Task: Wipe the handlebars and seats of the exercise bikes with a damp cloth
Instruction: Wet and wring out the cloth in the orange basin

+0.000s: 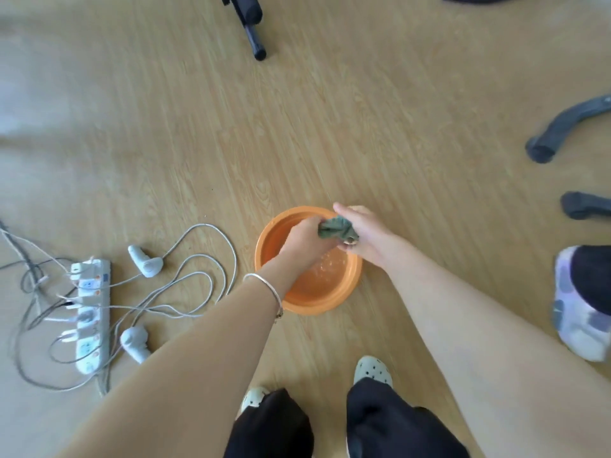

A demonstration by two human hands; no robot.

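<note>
Over the basin (310,307), cloth (335,228) held at both ends

Left hand (304,241) and right hand (368,238) each grip one end of the cloth; its long axis runs left to right, above the far rim; neither hand is nearer.

The cloth (336,227) is dark green and bunched into a short, twisted wad. The left hand (305,240) and right hand (365,236) grip it at either end, above the far side of the orange basin (309,297), which holds shallow water.
</note>
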